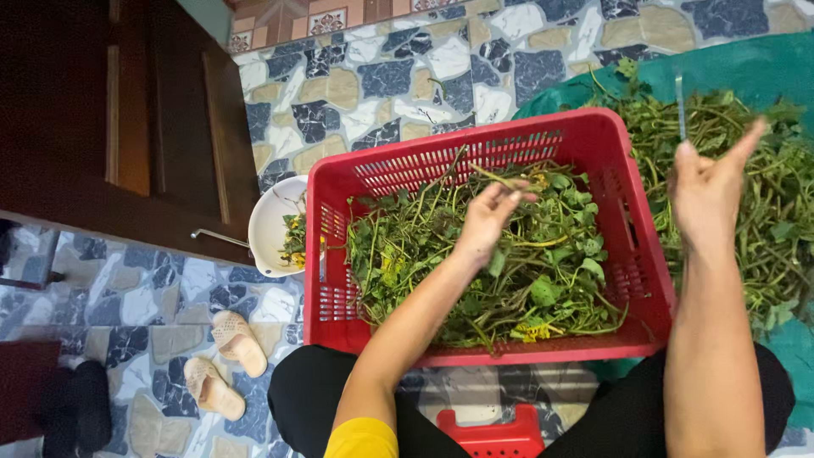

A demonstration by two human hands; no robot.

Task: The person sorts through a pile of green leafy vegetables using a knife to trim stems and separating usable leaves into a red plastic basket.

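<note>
Head view, looking down at a person seated on a low red stool (496,434), knees apart, w/ a red slotted plastic basket (585,136) on the floor in front.

Left hand (487,216) is over the middle of the basket, fingers (509,193) pinched together on a thin green stem (500,178) that lies across the top of the greens. Hand sits just above the heap, forearm crossing the near rim.

Right hand (708,191) is raised past the basket's right wall, above the loose pile. Thumb and fingers nip the lower end of a slim pale stalk (680,106) that stands about upright; the other fingers are spread, index pointing up and right.

Leafy greens (551,271) fill the basket: tangled stems, broad leaves, a few yellowed bits near the front rim. A bigger pile of the same stems (763,195) lies right of the basket on a green sheet (746,68), touching the basket's right side.

Left of the basket, touching its wall, is a white bowl (267,225) w/ a small heap of scraps, green and yellow. A dark wooden door (127,119) takes up the upper left. Floor (381,80) is patterned stone tile, blue, tan and white. A pair of beige sandals (225,365) lies lower left, well apart from the basket.
</note>
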